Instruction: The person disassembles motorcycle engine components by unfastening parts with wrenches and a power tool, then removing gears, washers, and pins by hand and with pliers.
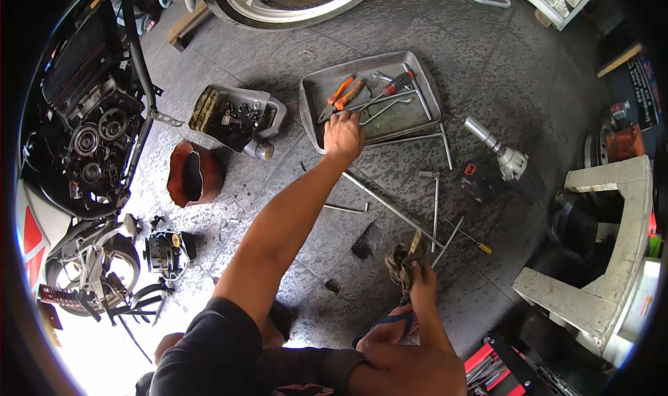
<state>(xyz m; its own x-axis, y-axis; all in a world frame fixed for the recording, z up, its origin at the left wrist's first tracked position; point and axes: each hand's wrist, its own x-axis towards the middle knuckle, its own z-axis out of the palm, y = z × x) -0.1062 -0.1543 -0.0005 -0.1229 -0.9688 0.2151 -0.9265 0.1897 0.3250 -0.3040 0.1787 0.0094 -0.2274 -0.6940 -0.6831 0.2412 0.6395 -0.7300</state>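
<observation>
My left hand (344, 135) reaches over the near rim of a grey metal tray (309, 121), its fingers curled down beside the tools; what they grip, if anything, is hidden. In the tray lie orange-handled pliers (342, 91), a red-handled screwdriver (398, 84), a T-handle wrench (390, 98) and a spanner. Lower right, my right hand (422, 285) is closed on a crumpled, stained rag (400, 264). Just past the rag, a long metal bar (390, 207) lies on the floor near a yellow-handled screwdriver (480, 244).
Left of the tray stand a cut-open grey container (273, 114) with small parts and a reddish-brown tub (175, 177). An opened motorcycle engine (90, 142) fills the left side. On the right are a power tool (513, 165) and a whitish wooden stand (619, 250). A wheel (292, 24) stands at the far edge.
</observation>
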